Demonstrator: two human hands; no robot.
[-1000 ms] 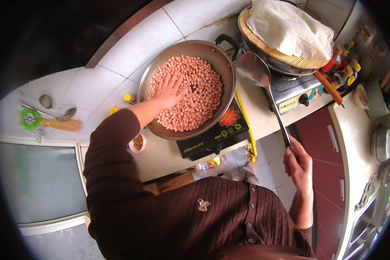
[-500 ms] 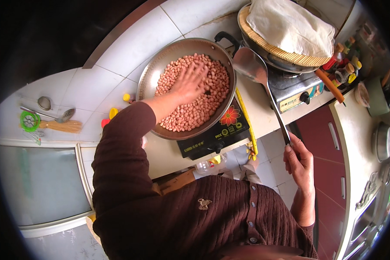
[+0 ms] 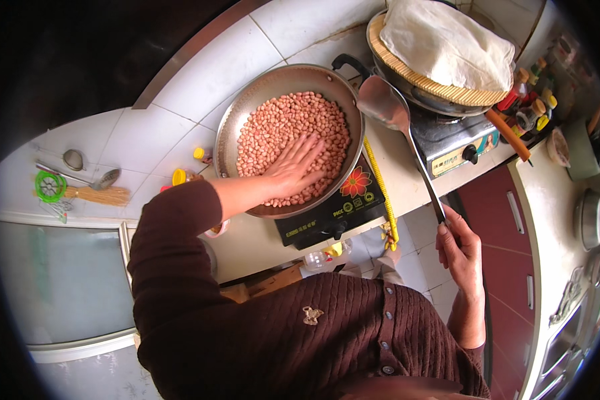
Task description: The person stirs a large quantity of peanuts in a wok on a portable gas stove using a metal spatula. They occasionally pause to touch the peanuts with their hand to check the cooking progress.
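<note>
My left hand (image 3: 296,165) lies flat on the reddish peanuts (image 3: 283,123), fingers stretched and slightly apart, toward the near side of the wok (image 3: 228,143). The peanuts form a broad layer over the wok's bottom. Beneath the wok is a black gas stove (image 3: 313,228) with a red flower print. Off to the right, my right hand (image 3: 461,247) grips the handle end of a metal spatula (image 3: 417,152). Its wide blade points up and away, just beside the wok's right rim and apart from the peanuts.
A second pan with a woven straw lid (image 3: 407,70) and a white cloth (image 3: 447,43) stands at the far right on a silver stove (image 3: 457,143). A yellow hose (image 3: 385,200) runs down beside the black stove. Spice jars (image 3: 530,110) crowd the right corner. Utensils hang on the left wall.
My left hand has moved from the middle of the peanuts toward the near side of the wok. The peanuts' outline has shifted. My right hand and the spatula stay nearly still.
</note>
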